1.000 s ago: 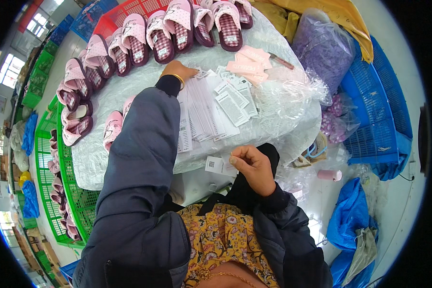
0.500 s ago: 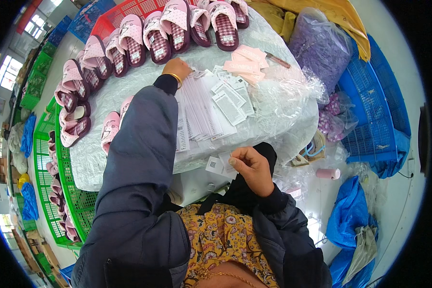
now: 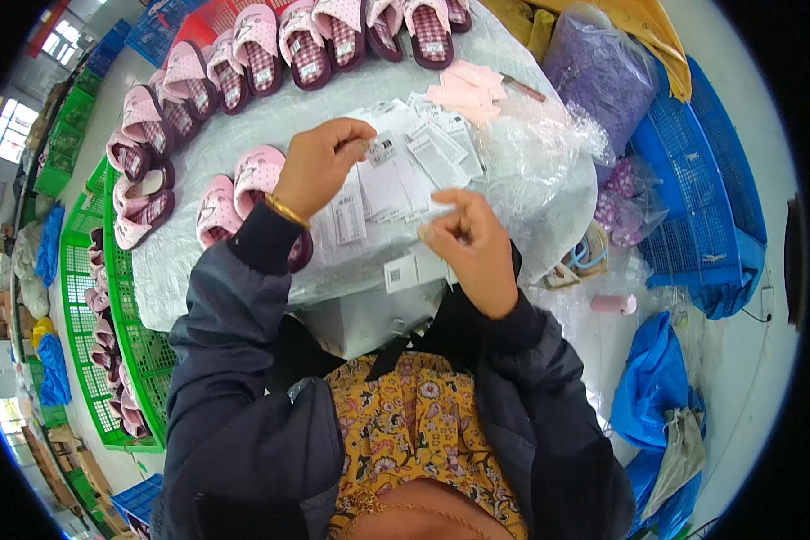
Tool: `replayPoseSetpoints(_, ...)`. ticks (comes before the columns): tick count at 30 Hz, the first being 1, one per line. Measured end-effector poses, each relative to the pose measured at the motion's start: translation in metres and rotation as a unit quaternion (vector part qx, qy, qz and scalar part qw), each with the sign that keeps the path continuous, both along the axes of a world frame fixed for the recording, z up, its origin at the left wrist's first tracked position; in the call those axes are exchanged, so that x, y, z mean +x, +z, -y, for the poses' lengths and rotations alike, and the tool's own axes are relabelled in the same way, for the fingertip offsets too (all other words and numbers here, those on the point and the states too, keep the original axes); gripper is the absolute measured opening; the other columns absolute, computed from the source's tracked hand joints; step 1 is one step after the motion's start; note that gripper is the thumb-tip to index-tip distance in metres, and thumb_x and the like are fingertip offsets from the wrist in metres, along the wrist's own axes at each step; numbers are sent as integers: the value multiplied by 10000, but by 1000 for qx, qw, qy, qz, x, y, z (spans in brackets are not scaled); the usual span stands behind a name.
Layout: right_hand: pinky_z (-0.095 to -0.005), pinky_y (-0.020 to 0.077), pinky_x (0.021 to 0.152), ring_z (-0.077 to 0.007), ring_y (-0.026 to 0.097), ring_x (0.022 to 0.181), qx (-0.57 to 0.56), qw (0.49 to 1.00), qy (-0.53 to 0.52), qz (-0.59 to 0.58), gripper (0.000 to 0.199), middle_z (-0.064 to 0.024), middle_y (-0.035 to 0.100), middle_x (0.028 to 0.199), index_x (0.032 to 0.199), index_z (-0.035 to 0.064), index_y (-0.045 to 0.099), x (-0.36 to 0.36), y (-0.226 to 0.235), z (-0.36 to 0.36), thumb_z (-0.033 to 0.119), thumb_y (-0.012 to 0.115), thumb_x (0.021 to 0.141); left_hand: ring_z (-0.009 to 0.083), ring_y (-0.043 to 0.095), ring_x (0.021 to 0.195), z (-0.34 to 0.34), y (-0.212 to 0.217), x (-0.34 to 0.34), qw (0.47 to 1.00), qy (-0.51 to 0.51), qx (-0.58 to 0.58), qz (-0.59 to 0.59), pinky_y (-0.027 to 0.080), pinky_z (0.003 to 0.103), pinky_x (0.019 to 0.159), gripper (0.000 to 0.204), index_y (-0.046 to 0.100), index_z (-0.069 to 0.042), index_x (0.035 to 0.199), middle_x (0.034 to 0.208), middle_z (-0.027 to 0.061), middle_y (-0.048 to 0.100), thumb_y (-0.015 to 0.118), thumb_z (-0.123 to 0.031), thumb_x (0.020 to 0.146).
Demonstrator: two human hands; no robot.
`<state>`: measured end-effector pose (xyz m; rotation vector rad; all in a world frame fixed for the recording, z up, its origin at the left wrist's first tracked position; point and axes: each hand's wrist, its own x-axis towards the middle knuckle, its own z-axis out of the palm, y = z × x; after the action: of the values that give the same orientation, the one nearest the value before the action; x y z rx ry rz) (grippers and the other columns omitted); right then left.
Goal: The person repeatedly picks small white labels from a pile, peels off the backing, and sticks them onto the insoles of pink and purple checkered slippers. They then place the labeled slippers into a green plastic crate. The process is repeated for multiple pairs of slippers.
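1. Head view, the thing in hand: the left hand [image 3: 319, 166] reaches over the counter [image 3: 270, 117] and pinches a small white paper tag [image 3: 382, 148] between thumb and fingertips, at the top of the spread of white tags [image 3: 396, 184] lying on the clear plastic sheet [image 3: 522, 171]. Its grip is closed on that tag.
2. Head view, the other hand: the right hand [image 3: 472, 247] is raised just above the counter's near edge, fingers curled together. Whether they pinch anything I cannot tell. A loose tag [image 3: 400, 272] lies at the edge just beside it.
3. Handling, as I judge it: the tag is thin card, very light, a little stiff, easy to bend or crease, and apt to slide on the slick plastic. It is best taken by an edge or corner with a fingertip pinch, lifting one off its neighbours.
4. Surroundings: pink slippers [image 3: 261, 175] sit near the left wrist, and more slippers [image 3: 310, 36] line the far rim.
5. Against the earlier pictures: the left hand has drawn back from the far side of the tags and now holds one; the right hand has risen from the lap toward the counter.
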<state>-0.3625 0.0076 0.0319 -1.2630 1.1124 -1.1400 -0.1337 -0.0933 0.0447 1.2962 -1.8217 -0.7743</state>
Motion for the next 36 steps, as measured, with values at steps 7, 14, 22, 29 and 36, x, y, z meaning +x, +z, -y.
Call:
replayPoseSetpoints(7, -230, 478, 696, -89, 596, 766, -5, 998, 21, 53, 429, -69, 671, 848, 1203, -20, 521, 25, -1, 7, 72, 725, 836, 232, 661, 754, -76, 11, -19, 996, -45, -76, 7, 506, 303, 667, 158, 683, -13, 1026, 885, 125, 678, 642, -26, 875)
replayPoseSetpoints(14, -230, 479, 703, -90, 600, 771, -4, 999, 29, 42, 391, -78, 677, 858, 1168, -33, 541, 30, -3, -3, 76, 725, 841, 168, 646, 802, -100, 11, -13, 995, -46, -81, 21, 496, 274, 701, 180, 681, 19, 1031, 917, 104, 682, 619, 30, 862)
replayPoseSetpoints(22, -218, 460, 677, -73, 577, 753, 9, 997, 48, 54, 303, -48, 657, 843, 1090, -23, 570, 36, -1, -7, 71, 722, 845, 181, 653, 795, -108, 5, -4, 981, -71, -176, 45, 502, 290, 692, 149, 688, 8, 1007, 924, 109, 691, 657, 1, 860)
replayPoseSetpoints(29, -198, 445, 655, -58, 562, 744, 50, 991, 103, 71, 226, -19, 628, 842, 1022, -12, 575, 40, 2, -17, 53, 711, 854, 134, 604, 739, -122, 2, 4, 969, -31, 103, -222, 480, 288, 666, 115, 670, -8, 971, 838, 59, 659, 650, -74, 878)
replayPoseSetpoints(36, -215, 456, 618, -66, 560, 691, 41, 981, 168, -84, 240, -21, 632, 819, 1025, -4, 624, 47, 0, -32, 92, 740, 838, 103, 509, 718, -131, -16, 26, 994, -90, 40, -55, 430, 266, 660, 141, 635, -6, 947, 795, 38, 573, 635, -142, 915)
